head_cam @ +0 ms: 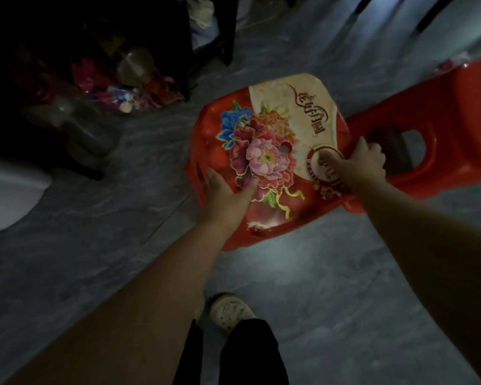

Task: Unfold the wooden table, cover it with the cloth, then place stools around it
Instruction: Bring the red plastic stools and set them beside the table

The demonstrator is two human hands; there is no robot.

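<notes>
Two red stools: a flowered stool (264,140) under both hands, and a plain stool (450,126) just beyond the right hand (365,161). Two hands, counting the left hand (225,191). One pale shoe (231,311) behind them.

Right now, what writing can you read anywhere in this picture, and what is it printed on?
"花好月圆", probably, in dark calligraphy upside down to the camera: cream panel on the flowered seat of the red plastic stool.
Round red-and-white badge on that seat: lettering blurred, partly under the right hand, unreadable.
Nothing else legible.
</notes>
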